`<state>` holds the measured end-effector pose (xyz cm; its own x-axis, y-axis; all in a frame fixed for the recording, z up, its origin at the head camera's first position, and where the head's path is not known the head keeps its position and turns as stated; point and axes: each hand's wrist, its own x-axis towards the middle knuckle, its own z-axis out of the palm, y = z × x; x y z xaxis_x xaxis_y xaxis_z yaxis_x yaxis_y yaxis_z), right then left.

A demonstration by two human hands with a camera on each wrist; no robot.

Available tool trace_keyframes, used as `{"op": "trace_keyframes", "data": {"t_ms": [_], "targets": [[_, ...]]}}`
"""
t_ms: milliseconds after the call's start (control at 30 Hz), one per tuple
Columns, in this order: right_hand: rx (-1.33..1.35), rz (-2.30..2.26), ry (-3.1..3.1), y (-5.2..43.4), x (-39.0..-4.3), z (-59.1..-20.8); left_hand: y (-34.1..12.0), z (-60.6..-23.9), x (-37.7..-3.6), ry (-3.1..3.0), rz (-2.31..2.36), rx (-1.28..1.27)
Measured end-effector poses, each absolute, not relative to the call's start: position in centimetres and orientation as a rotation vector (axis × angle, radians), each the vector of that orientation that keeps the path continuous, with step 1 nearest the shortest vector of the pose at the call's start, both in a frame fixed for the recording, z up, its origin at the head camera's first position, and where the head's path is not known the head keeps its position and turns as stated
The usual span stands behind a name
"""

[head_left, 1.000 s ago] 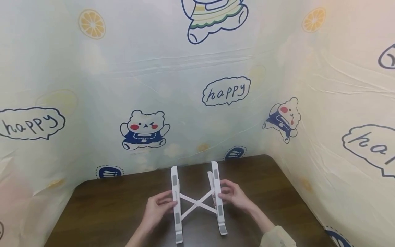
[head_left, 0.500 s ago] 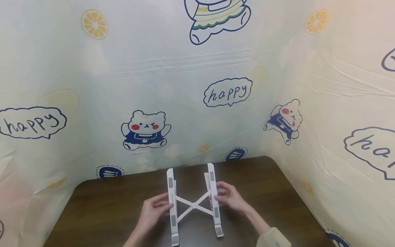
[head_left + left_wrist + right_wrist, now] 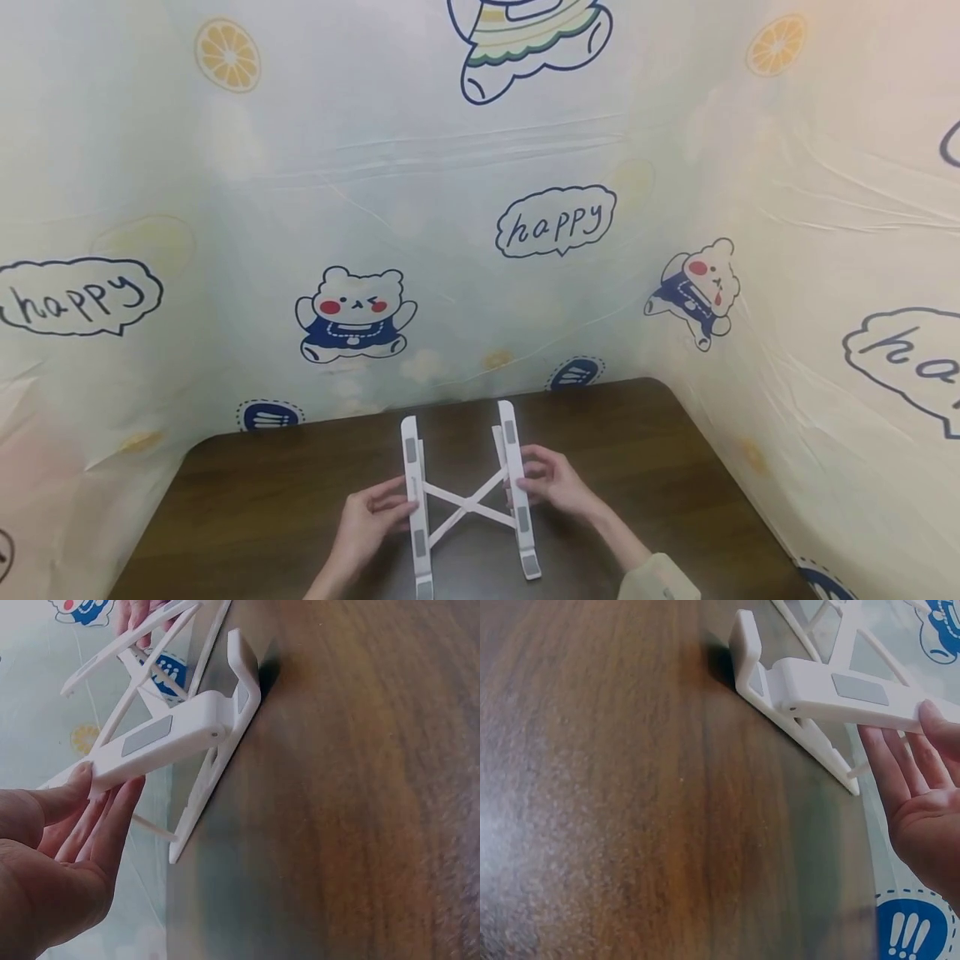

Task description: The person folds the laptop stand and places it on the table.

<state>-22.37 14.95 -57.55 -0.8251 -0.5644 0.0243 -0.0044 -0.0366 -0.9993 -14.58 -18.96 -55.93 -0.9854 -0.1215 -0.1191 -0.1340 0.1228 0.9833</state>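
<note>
A white folding laptop stand (image 3: 467, 505) stands unfolded on the table, its two long arms joined by an X-shaped brace. Grey pads line the arms, and each front end has an upturned lip. My left hand (image 3: 365, 523) grips the left arm from outside, thumb on top and fingers beneath, as the left wrist view shows (image 3: 75, 847). On the opposite side my right hand (image 3: 558, 483) holds the right arm the same way. In the right wrist view the stand's upper arm (image 3: 825, 694) slopes up from its base bar, which lies on the wood.
The dark brown wooden table (image 3: 247, 517) has rounded back corners. Behind it and at both sides hangs a pale printed cloth (image 3: 442, 317) with bears, orange slices and "happy" bubbles, close to the table's edges.
In the head view the stand and both hands have shifted slightly left and toward the person. Both hands keep their hold on the arms.
</note>
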Motion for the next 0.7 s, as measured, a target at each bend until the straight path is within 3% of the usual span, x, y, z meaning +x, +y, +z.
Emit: {"op": "trace_keyframes", "data": {"t_ms": [700], "targets": [[-0.543,-1.925,1.925,14.71,-22.15,-58.61,-18.67,-56.47,-14.56,2.374,2.023,-0.325]]}}
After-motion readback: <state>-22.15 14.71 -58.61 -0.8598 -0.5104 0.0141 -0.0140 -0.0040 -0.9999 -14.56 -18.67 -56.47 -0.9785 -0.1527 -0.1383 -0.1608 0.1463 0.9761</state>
